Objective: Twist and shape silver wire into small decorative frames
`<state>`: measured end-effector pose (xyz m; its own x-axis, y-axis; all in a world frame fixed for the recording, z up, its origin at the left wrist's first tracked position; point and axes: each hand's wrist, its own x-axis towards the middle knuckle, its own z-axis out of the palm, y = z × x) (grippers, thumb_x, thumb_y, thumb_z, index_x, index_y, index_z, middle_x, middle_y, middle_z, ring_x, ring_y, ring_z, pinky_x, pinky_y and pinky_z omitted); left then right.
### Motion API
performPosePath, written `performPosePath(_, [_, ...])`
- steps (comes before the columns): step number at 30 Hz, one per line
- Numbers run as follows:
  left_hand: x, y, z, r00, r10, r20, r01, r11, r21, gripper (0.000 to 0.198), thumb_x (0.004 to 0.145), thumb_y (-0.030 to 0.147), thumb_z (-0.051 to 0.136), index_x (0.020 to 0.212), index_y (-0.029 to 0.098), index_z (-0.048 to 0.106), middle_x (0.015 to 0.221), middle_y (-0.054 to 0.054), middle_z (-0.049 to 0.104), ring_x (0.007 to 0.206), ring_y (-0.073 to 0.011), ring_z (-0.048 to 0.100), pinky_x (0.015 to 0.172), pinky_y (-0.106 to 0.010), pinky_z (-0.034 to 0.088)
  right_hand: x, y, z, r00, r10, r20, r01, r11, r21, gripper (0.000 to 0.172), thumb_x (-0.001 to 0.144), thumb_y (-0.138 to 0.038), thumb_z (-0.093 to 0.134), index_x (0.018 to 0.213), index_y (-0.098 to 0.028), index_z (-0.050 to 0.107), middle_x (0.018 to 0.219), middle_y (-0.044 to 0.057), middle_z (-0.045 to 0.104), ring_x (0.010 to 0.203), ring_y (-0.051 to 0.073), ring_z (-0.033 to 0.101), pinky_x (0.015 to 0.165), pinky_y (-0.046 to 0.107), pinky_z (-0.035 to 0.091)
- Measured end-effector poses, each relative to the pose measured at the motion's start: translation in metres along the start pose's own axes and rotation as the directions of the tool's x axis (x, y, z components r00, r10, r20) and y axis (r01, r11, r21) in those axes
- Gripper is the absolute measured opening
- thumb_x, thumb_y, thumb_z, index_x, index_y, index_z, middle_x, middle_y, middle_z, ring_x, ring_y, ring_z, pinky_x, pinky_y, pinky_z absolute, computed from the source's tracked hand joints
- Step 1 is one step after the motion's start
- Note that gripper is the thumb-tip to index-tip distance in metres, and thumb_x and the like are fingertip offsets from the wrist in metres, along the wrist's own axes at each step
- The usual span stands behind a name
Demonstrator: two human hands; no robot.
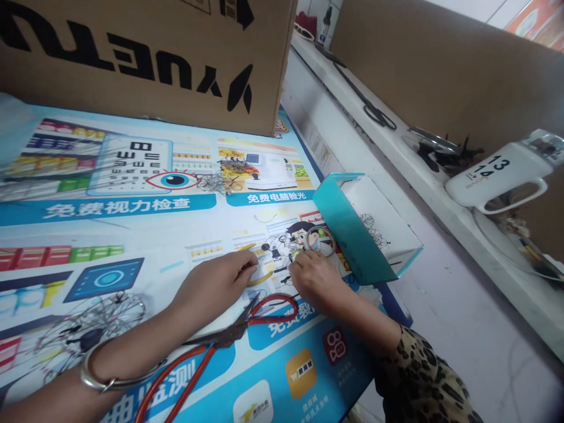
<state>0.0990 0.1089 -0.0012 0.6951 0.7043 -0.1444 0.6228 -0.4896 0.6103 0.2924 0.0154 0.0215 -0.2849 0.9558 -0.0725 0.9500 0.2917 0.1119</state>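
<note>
My left hand [220,282] rests on the printed blue poster [132,235], its fingers closed in a pinch on something small that I cannot make out. My right hand [311,276] lies close beside it, fingers curled down onto small metal parts near a clear round lens [321,239]. Red-handled scissors [229,335] lie on the poster just under both wrists. A silver bangle [99,376] circles my left wrist, and a leopard-print sleeve [423,382] covers my right forearm.
A teal and white open box [365,235] with wire pieces stands right of my hands. A large cardboard box [145,53] blocks the back. Tangled wire frames [88,329] lie at the left. On the white ledge at right sit black scissors [374,111] and a white mug [497,173].
</note>
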Motion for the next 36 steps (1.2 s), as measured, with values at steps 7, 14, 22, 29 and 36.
performPosePath(7, [0.0,0.001,0.0,1.0,0.019,-0.001,-0.019,1.0,0.011,0.027,0.085,0.037,0.035,0.091,0.027,0.059,0.089,-0.001,0.067,0.079,-0.0227,0.06,0.065,-0.028,0.038,0.004,0.01,0.003,0.967,0.238,-0.085,-0.155,0.825,0.543,0.01,0.071,-0.009,0.049,0.064,-0.014,0.054,0.068,0.003,0.053,0.069,0.012,0.047,0.062,0.023,0.035])
performPosePath(14, [-0.001,0.001,0.004,0.995,0.1,-0.025,-0.099,0.995,0.027,0.029,0.085,0.034,0.037,0.095,0.029,0.064,0.102,-0.001,0.064,0.09,-0.0215,0.058,0.071,-0.028,0.041,0.002,0.011,-0.002,0.951,0.273,0.144,-0.195,0.169,0.966,0.014,0.076,-0.027,0.055,0.074,-0.013,0.058,0.061,-0.002,0.048,0.054,0.007,0.04,0.049,0.018,0.032])
performPosePath(22, [-0.006,0.014,-0.001,0.98,0.159,-0.12,-0.181,0.962,-0.203,0.028,0.084,0.035,0.041,0.092,0.027,0.066,0.101,-0.003,0.064,0.094,-0.0206,0.057,0.078,-0.029,0.044,0.003,0.0,-0.006,0.921,0.338,0.193,-0.151,-0.147,0.978,0.015,0.074,-0.03,0.059,0.073,-0.014,0.06,0.063,-0.001,0.055,0.052,0.007,0.04,0.049,0.019,0.032])
performPosePath(29, [-0.025,0.039,0.009,0.969,-0.181,0.171,0.249,0.72,-0.647,0.04,0.079,0.053,0.041,0.096,0.023,0.061,0.063,0.002,0.061,0.03,-0.0091,0.042,0.031,-0.024,0.033,0.0,-0.018,-0.01,0.922,0.377,0.086,-0.061,-0.079,0.995,0.012,0.073,-0.026,0.061,0.071,-0.014,0.059,0.061,-0.003,0.052,0.054,0.007,0.042,0.052,0.018,0.034])
performPosePath(36, [-0.029,0.057,0.012,0.979,-0.193,0.064,0.176,0.65,-0.74,0.032,0.08,0.046,0.044,0.078,0.017,0.057,0.05,0.004,0.051,0.04,-0.0087,0.042,0.039,-0.02,0.03,-0.01,-0.025,-0.012,0.908,0.393,-0.143,0.032,0.277,0.96,0.011,0.078,-0.025,0.055,0.074,-0.015,0.059,0.068,-0.001,0.056,0.062,0.009,0.049,0.058,0.02,0.039])
